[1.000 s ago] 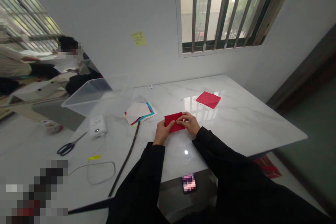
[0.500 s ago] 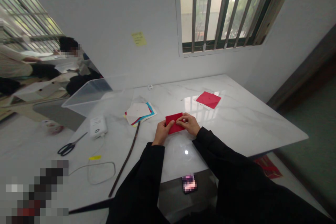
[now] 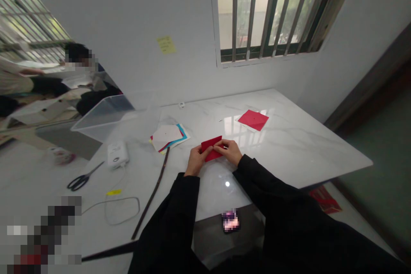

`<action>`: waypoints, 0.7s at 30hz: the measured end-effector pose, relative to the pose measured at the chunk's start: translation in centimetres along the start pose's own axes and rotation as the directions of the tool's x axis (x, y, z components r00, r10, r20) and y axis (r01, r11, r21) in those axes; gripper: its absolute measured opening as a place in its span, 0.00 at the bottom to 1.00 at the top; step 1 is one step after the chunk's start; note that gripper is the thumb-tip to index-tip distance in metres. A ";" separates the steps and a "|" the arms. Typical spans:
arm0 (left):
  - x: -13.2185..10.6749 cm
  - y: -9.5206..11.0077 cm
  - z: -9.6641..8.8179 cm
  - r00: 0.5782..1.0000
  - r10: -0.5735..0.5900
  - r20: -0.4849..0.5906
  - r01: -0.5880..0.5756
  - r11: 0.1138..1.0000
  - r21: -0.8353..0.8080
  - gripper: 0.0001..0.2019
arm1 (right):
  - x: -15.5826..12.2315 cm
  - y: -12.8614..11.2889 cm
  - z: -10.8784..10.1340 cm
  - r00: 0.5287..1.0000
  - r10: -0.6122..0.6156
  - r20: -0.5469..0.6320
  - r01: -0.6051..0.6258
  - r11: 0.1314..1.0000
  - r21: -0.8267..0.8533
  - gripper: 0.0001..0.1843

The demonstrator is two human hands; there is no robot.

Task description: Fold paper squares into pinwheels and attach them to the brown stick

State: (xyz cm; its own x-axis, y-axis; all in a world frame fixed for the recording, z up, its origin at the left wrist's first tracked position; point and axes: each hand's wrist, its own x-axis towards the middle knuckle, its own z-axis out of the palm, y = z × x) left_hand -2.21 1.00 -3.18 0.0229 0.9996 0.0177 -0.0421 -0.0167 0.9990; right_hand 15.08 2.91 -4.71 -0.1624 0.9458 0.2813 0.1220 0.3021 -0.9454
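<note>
The left hand (image 3: 194,160) grips a red paper square (image 3: 210,142); the right hand (image 3: 231,151) pinches narrowly at its middle. Work there looks unfinished; a paper stack (image 3: 165,135) lies aside, untouched.

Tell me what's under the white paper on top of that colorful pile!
Edges of blue paper, red paper, another pale sheet and bits of yellow paper peek out beneath the white paper. It covers the rest, so anything else there can't be seen.
</note>
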 end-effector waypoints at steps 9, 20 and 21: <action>0.1 -0.5 0.0 1.000 0.026 -0.005 -0.026 1.000 -0.011 0.27 | -0.3 -0.2 0.4 0.998 0.021 -0.054 -0.022 1.000 -0.008 0.09; -0.1 0.1 0.3 0.999 0.032 0.009 -0.032 0.999 0.002 0.27 | -0.5 -0.3 0.4 0.995 0.059 -0.083 -0.061 0.998 -0.032 0.10; -0.1 0.1 0.3 0.999 0.037 0.009 -0.037 0.999 0.005 0.26 | -0.5 -0.2 0.5 0.994 0.061 -0.091 -0.065 0.997 -0.035 0.11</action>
State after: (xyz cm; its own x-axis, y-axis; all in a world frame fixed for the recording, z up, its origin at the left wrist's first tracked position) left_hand -1.91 0.84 -3.07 0.0305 0.9980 0.0545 -0.0374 -0.0534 0.9979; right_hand 14.67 2.29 -4.74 -0.0651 0.9694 0.2365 0.1663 0.2443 -0.9553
